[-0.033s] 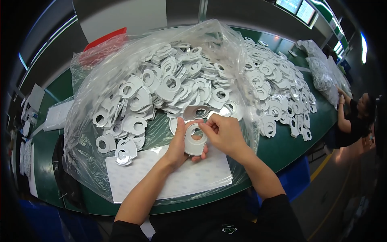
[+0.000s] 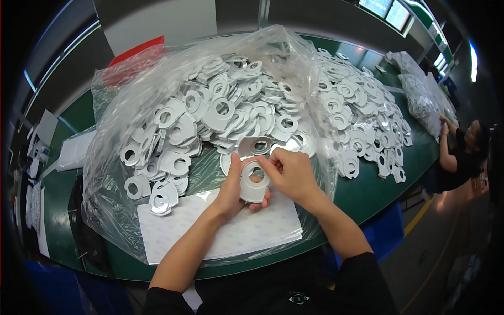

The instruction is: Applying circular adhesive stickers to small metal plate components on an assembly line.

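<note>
A white plastic part (image 2: 254, 192), flat and rounded with a large round hole, is held upright between my two hands. My left hand (image 2: 231, 188) grips it from the left, thumb along its edge and fingers behind it. My right hand (image 2: 292, 174) pinches at its upper right rim; whatever lies between those fingertips is too small to make out. Just beyond my hands rises a heap of similar white parts (image 2: 220, 113) on a clear plastic bag (image 2: 113, 163). Beneath my hands lies a stack of white sheets (image 2: 181, 231).
A second heap of white parts (image 2: 362, 113) covers the right of the green table (image 2: 362, 194). A red bin (image 2: 137, 50) sits at the far left under plastic. At the far right a person (image 2: 464, 147) handles a filled clear bag (image 2: 420, 100). A blue bin (image 2: 386, 228) stands below the table edge.
Almost nothing differs. My right hand has shifted very slightly at the part's upper rim, and the person at the right has moved a little.
</note>
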Motion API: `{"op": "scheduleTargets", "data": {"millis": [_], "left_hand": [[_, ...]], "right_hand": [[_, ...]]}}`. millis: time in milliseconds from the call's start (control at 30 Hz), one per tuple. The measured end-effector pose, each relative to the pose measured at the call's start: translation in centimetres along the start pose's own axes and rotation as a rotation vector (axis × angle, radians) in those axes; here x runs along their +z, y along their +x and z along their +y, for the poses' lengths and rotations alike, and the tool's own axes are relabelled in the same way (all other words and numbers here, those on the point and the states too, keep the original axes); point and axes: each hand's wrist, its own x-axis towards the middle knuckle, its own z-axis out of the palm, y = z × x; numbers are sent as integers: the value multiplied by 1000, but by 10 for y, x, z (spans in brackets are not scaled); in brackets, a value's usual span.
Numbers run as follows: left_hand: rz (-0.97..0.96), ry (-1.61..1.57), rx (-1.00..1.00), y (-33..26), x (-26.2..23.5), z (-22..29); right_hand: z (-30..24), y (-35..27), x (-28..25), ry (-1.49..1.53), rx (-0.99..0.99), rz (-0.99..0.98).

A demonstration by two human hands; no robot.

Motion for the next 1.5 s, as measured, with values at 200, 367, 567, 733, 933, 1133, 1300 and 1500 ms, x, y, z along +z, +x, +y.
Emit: {"op": "scheduleTargets", "data": {"millis": [200,367,567,733,933,1133,1300,1500], "left_hand": [[80,-112,-23,0,1,2],[48,-153,-18,1,-4,0],[4,-175,40,-11,5,11],[93,271,219,-53,34,71],[437,1094,253,-123,23,109],[874,1806,296,-157,-41,48],[802,1696,285,-146,-45,34],[846,1723,349,-121,-46,27]], "right_hand": [[15,8,4,328,72,6],[18,12,-10,647,205,-200],[23,19,-24,575,225,-301],[60,31,-59,1309,213,490],[46,24,-41,1150,334,472],[-5,3,-10,255,-180,-589],[1,-7,3,61,-395,-624],[-15,-22,13,27,-487,-665]]}}
